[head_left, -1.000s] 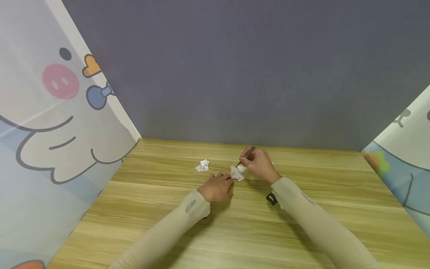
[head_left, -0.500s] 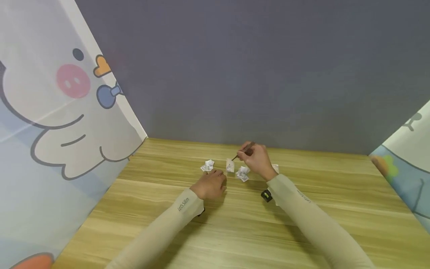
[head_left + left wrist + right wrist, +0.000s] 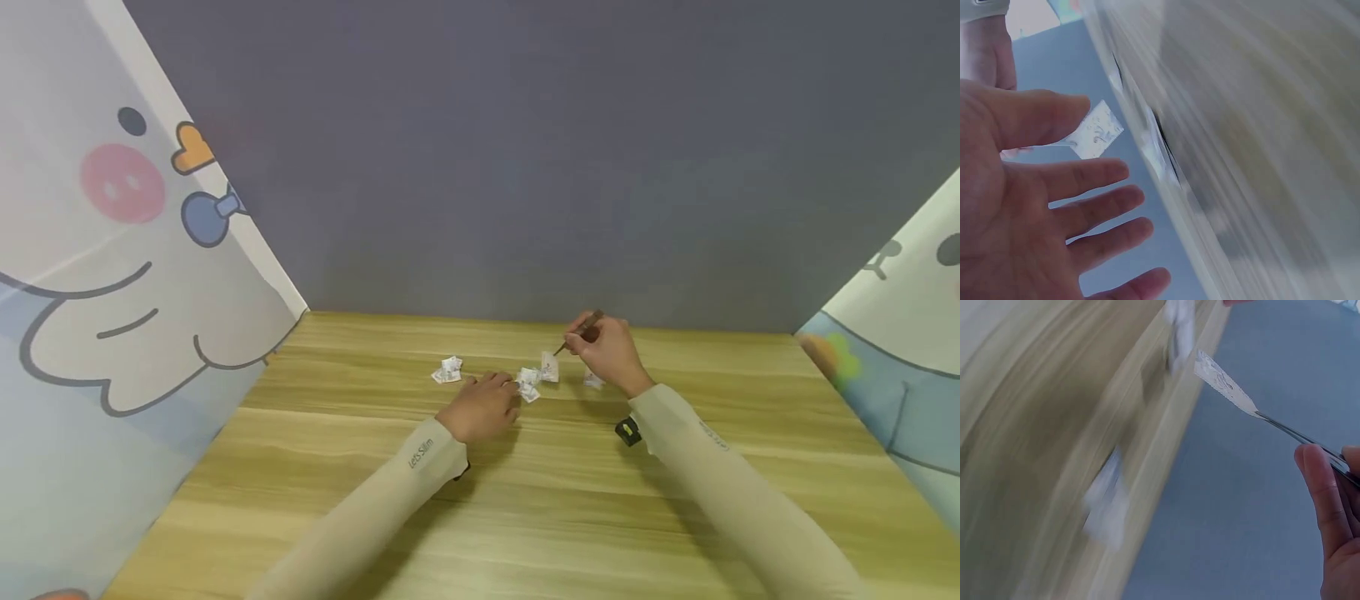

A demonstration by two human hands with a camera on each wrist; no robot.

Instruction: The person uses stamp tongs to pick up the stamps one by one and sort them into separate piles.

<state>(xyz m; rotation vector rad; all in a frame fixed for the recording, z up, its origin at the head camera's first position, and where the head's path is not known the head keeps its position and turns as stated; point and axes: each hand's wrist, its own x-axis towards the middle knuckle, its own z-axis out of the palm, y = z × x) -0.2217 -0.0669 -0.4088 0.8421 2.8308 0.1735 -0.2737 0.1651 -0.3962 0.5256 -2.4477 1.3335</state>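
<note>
My right hand (image 3: 609, 354) pinches a pair of dark tweezers (image 3: 1300, 435) between thumb and fingers. Their tips grip the corner of a small white printed packet (image 3: 1225, 381), which hangs above the table. In the head view this packet (image 3: 550, 367) is just right of a small pile of similar packets (image 3: 528, 384). My left hand (image 3: 483, 407) is beside that pile with its fingertips close to it. Its fingers (image 3: 1107, 237) are spread and nearly straight in the left wrist view, holding nothing.
Another group of white packets (image 3: 447, 370) lies farther left on the wooden table (image 3: 360, 467). More packets (image 3: 592, 379) show partly behind the right hand. A grey wall (image 3: 525, 167) rises at the back, and printed cartoon panels (image 3: 127, 250) flank the sides.
The tweezers lifted a packet off the middle pile, swung it left of that pile, then carried it back to the pile's right. My left hand drew off leftward and returned beside the pile.
</note>
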